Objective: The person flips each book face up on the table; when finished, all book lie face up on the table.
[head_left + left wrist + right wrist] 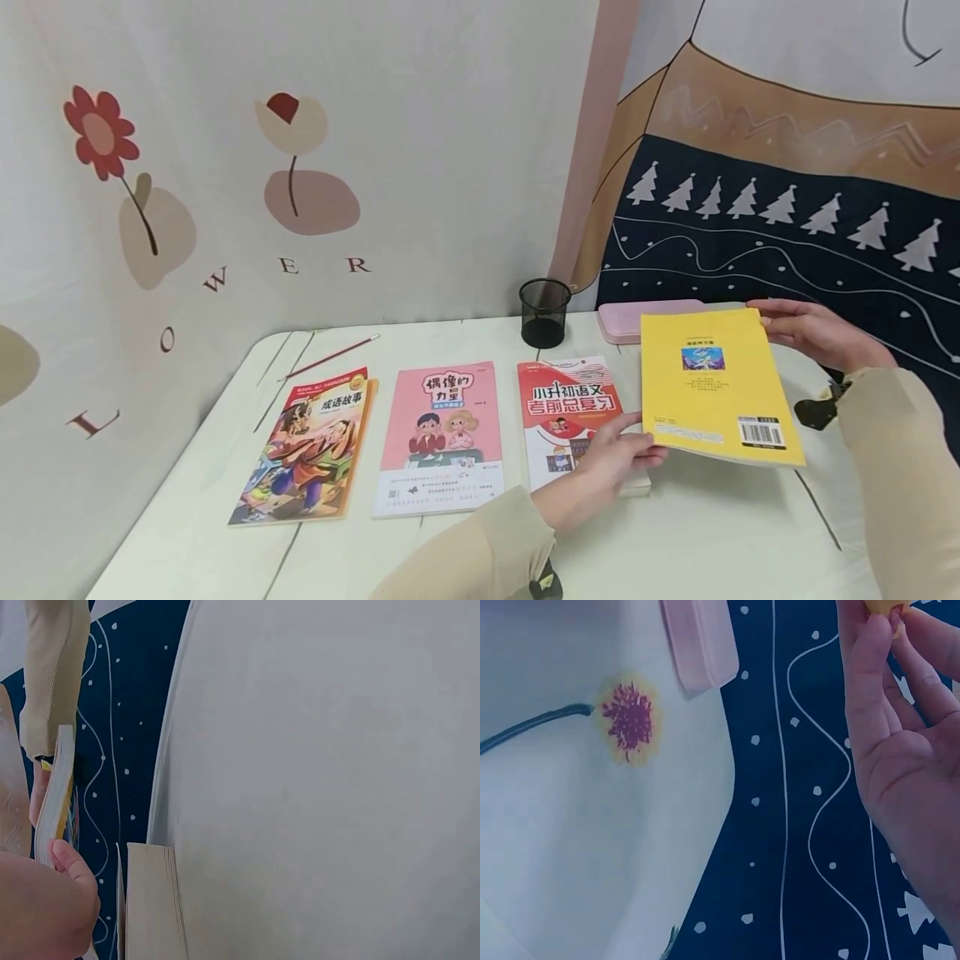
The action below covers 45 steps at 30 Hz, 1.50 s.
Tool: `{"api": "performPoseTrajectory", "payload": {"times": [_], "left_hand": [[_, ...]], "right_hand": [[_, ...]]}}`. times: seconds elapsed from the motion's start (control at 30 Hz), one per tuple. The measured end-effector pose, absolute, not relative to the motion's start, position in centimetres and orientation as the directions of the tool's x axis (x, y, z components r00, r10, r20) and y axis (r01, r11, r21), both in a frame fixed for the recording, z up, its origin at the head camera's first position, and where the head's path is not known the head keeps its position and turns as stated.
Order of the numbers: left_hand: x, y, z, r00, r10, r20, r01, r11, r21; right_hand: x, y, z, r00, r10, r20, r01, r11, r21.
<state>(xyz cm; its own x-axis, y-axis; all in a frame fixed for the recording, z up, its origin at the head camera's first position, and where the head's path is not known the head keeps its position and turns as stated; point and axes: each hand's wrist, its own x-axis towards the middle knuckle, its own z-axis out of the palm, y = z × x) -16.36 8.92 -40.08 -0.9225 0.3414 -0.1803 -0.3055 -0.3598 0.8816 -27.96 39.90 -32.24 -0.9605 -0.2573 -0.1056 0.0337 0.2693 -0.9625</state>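
- I can read big brown letters on the wall cloth (300, 167): L, O, W, E, R.
- The comic book (303, 446) on the left says 成语故事.
- The pink book (441, 437) says 偶像的力量.
- The red book (566, 408) says 小升初语文 and 考前总复习.
- The yellow book (712, 383) has a barcode. Its small words are too tiny to read.

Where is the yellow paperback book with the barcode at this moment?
In the head view the yellow paperback book is at the table's right end, held between the left hand and the right hand, beside the red-and-white book and in front of the pink case.
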Motion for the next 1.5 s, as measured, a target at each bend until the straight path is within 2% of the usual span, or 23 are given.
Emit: {"api": "performPoseTrajectory", "payload": {"times": [0.3,0.43,0.63,0.9,1.03,1.2,1.37,1.5], "left_hand": [[-16.4,8.7,-39.6,-0.886,0.409,-0.217,-0.384,-0.387,0.838],[-16.4,8.8,-39.6,-0.858,0.456,-0.238,-0.433,-0.391,0.812],[-16.4,9.0,-39.7,-0.824,0.506,-0.256,-0.483,-0.39,0.784],[-16.3,9.1,-39.7,-0.791,0.553,-0.26,-0.523,-0.392,0.757],[-16.0,9.4,-39.8,-0.782,0.578,-0.232,-0.507,-0.373,0.777],[-15.3,10.4,-40.0,-0.785,0.584,-0.205,-0.467,-0.34,0.816],[-14.3,11.6,-40.5,-0.821,0.543,-0.178,-0.421,-0.364,0.831],[-13.9,12.3,-40.8,-0.849,0.495,-0.185,-0.408,-0.392,0.825]], "right_hand": [[-27.6,39.9,-31.7,-0.97,-0.235,-0.06,0.017,0.181,-0.983],[-27.5,39.8,-31.4,-0.97,-0.24,-0.028,0.008,0.086,-0.996],[-27.5,39.6,-31.0,-0.948,-0.318,0.026,0.001,-0.084,-0.996],[-27.9,38.7,-30.6,-0.904,-0.426,-0.042,0.142,-0.204,-0.969],[-28.2,38.5,-30.5,-0.892,-0.453,-0.01,0.142,-0.258,-0.956],[-28.4,38.4,-30.7,-0.88,-0.472,0.053,0.101,-0.295,-0.95],[-28.9,38.2,-31.3,-0.883,-0.444,0.154,-0.012,-0.306,-0.952],[-29.2,38.1,-31.7,-0.876,-0.436,0.207,-0.051,-0.342,-0.938]]}}
